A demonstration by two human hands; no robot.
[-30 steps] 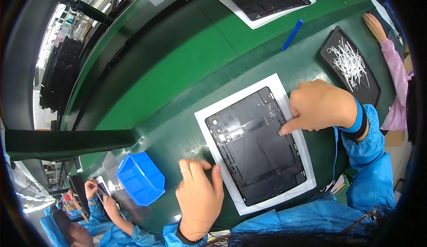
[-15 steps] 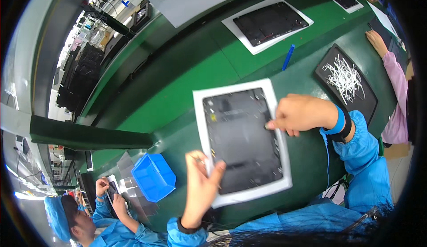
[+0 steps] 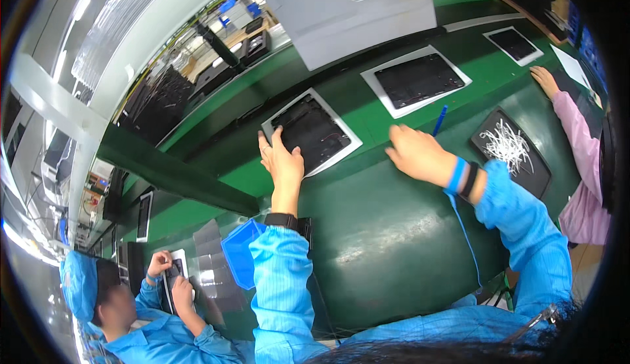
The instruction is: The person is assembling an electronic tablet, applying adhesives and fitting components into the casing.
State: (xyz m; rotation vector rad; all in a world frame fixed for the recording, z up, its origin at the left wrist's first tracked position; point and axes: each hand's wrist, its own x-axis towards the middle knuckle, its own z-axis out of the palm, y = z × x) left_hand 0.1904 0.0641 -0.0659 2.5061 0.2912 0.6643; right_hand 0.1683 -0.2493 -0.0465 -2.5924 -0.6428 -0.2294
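A black flat device panel [image 3: 310, 134] on a white backing sheet [image 3: 348, 159] lies on the bright green strip beyond the dark green bench. My left hand [image 3: 282, 164] is over its near left side, fingers spread, the fingertips at the edge of sheet and panel. My right hand [image 3: 420, 155] hovers to the right of that panel, apart from it. Its fingers are loosely bent and slightly parted, with nothing visible in them. A blue pen [image 3: 440, 121] lies just beyond this hand. A blue wristband with a cord circles my right wrist.
More black panels on white sheets lie farther right, one mid-way [image 3: 420, 80] and one far [image 3: 512, 44]. A dark tray [image 3: 533, 175] holds white strips. A blue bin [image 3: 239, 259] stands by my left sleeve. One co-worker's hands [image 3: 172, 279] work at left; another's hand [image 3: 543, 80] rests at right.
The panel and its white sheet have moved from the bench in front of me to the far green strip, away and leftward. Both hands have moved farther out. The view has shifted.
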